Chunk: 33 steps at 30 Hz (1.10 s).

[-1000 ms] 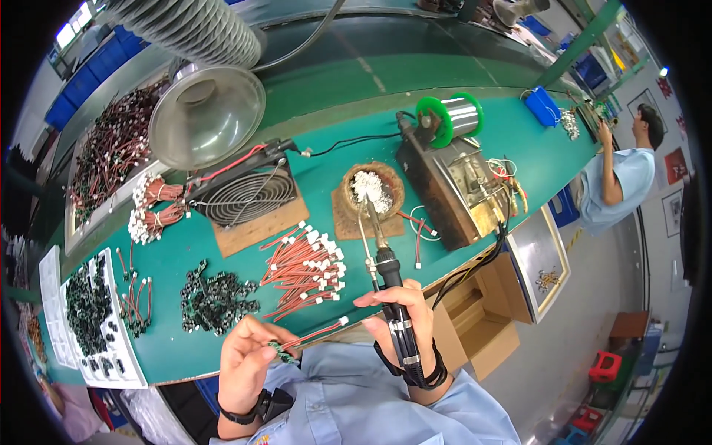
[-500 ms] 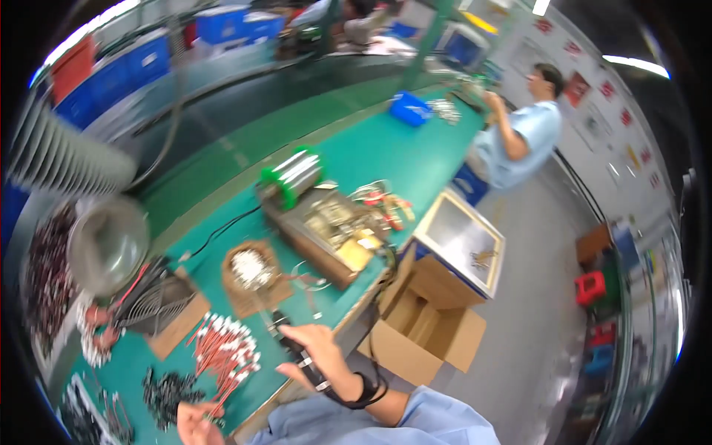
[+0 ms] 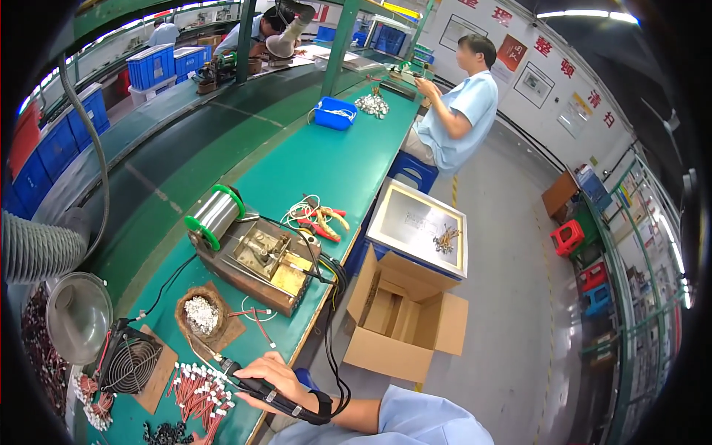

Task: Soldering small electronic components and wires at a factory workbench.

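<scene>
Plainly, the soldering iron [image 3: 256,386] lies in the right hand [image 3: 279,376].

Along a workbench [image 3: 282,170] stretching from lower left to upper centre of the frame, a wire spool [image 3: 216,217] sits on a soldering unit [image 3: 248,271], pliers [image 3: 324,220] to the unit's upper right, a bowl [image 3: 181,319] to its lower left and wire leads [image 3: 199,394] below the bowl, right of a fan [image 3: 130,364]. Right of the workbench, a cardboard box [image 3: 389,362] stands before a tray [image 3: 395,210]; at top, a bin [image 3: 334,117] lies left of a seated person [image 3: 463,111].
</scene>
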Tool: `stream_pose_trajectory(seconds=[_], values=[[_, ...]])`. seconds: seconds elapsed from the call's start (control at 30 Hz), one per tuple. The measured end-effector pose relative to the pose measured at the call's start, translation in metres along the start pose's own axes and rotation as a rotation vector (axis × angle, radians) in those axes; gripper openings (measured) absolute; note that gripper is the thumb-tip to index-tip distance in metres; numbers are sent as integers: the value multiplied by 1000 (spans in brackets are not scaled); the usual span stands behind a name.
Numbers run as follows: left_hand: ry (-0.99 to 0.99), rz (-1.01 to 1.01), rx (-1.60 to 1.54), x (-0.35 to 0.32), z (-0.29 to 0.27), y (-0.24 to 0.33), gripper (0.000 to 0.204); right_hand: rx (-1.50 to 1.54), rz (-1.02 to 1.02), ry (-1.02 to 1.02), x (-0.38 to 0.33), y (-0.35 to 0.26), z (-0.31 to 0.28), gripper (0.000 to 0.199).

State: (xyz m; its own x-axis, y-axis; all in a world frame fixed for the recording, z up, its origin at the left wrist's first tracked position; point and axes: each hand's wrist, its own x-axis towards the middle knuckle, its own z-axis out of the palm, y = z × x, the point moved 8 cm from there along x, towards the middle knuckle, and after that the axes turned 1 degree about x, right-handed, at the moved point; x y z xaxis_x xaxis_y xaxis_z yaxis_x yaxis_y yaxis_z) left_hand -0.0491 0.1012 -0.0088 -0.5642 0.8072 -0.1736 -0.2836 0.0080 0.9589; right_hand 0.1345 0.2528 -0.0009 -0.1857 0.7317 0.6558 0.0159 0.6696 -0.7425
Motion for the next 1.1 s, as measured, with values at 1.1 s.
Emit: stream_pose_trajectory(seconds=[1.1], values=[[64, 22, -21, -20, -19, 3, 16, -55, -52, -33, -9, -3, 3, 40]])
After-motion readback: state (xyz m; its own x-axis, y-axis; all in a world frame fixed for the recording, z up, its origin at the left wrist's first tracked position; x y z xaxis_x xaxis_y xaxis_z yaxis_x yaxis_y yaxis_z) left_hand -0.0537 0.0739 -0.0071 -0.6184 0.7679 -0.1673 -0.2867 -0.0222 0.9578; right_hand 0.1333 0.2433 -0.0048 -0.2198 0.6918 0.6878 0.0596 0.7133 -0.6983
